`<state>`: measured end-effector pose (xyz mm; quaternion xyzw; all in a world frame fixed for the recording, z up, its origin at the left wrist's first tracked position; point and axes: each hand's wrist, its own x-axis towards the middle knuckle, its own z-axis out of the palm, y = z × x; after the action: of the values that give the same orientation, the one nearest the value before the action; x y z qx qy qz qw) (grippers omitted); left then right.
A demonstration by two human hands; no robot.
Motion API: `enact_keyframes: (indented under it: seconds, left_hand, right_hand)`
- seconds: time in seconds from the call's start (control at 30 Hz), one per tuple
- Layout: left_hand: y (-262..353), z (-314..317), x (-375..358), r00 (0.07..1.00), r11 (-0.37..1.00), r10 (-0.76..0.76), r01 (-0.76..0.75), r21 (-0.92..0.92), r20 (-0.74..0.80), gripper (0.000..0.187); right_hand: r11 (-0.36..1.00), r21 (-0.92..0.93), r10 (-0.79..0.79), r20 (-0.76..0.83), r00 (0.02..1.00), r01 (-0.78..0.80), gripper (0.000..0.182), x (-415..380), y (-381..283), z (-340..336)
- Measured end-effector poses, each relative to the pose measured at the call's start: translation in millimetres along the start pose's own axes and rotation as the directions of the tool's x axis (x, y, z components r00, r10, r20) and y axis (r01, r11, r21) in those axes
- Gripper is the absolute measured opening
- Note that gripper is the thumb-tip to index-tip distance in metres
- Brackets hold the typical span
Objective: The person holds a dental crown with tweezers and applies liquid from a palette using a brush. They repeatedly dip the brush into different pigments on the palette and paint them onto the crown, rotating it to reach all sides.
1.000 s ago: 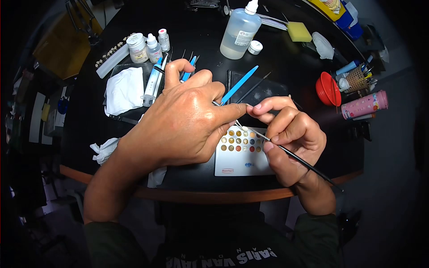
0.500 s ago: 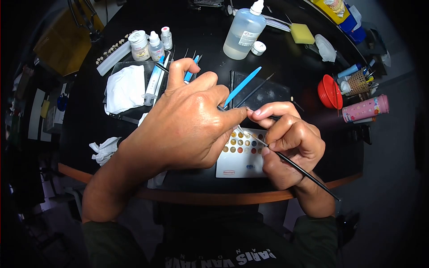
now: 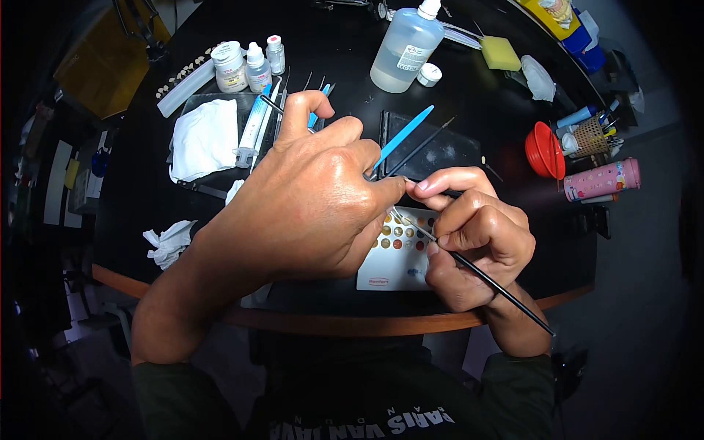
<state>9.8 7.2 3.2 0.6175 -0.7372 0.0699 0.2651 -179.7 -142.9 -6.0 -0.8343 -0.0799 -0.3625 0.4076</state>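
Note:
My left hand (image 3: 315, 187) is closed with curled fingers, its back toward me, above the white palette (image 3: 383, 268) of coloured round wells. The end of a thin black handle (image 3: 271, 103) sticks out beyond its knuckles; the tool's working end is hidden. My right hand (image 3: 480, 238) grips a slim black-handled brush (image 3: 504, 293) near its ferrule. The brush slants up-left, with its fine tip close under my left fingers. The fingertips of both hands meet over the palette's upper edge. Another short dark piece (image 3: 452, 193) shows between my right fingers, mostly covered.
A blue instrument (image 3: 407, 133) and a brush (image 3: 433, 143) lie on a dark slab. A large liquid bottle (image 3: 405, 55), small bottles (image 3: 258, 72), a syringe (image 3: 257, 125) and white cloth (image 3: 205, 139) stand or lie behind. At right are a red bowl (image 3: 543, 152) and pink case (image 3: 601, 181).
The whole view has shifted slightly. Both hands keep nearly the same pose; the brush's rear end sits slightly lower and further left.

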Motion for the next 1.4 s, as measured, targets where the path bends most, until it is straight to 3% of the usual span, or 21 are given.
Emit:
enact_keyframes:
  seconds: [1.4]
  left_hand:
    - [-0.4, 1.7, 1.2, 0.999, 1.000, 0.018, -0.019, -0.010, -0.034, 0.025]
  right_hand:
    - [0.999, 0.045, -0.004, 0.001, 1.000, 0.004, 0.022, -0.7, 3.1, -1.2]
